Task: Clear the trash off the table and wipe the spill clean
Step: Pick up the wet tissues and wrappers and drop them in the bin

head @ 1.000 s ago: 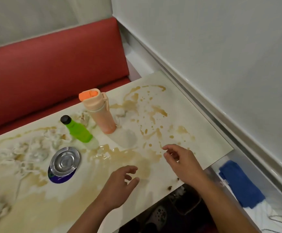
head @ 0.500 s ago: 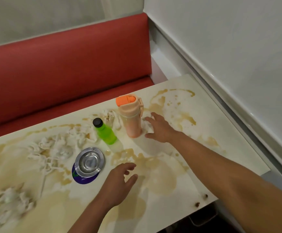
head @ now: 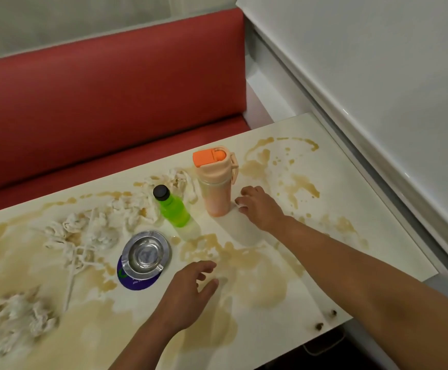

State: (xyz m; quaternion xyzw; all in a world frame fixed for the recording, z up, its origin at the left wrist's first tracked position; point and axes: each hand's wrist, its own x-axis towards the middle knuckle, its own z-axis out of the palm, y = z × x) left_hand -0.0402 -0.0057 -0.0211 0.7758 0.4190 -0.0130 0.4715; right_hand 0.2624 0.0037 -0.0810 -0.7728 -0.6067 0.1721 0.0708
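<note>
The right hand (head: pixel 260 206) reaches across the table (head: pixel 364 236) and sits just beside the base of the peach bottle (head: pixel 216 188), fingers loosely bent toward it and gripping nothing yet; the left hand (head: pixel 188 292) hovers low over the wet middle of the table with its grip spread and empty. The main risk, as I judge it, is that a sideways nudge at the base tips the tall bottle, which stands upright on a slick surface, into the green bottle (head: pixel 173 209) close on its left, sending both over into the brown spill (head: pixel 257 276). A second risk is a palm or forearm dragging through the puddles and smearing them toward the near edge. The trash is still on the table: soggy tissue wads (head: pixel 89 233) lie left of the bottles, with another clump (head: pixel 17 324) at the near left and a smaller one (head: pixel 180 180) behind the green bottle. Counted: two bottles, one metal ashtray (head: pixel 146 253) resting on one purple coaster (head: pixel 137 283), about three tissue clumps, one broad spill with many scattered splashes, and two small dark specks (head: pixel 325 320) by the near right edge.
</note>
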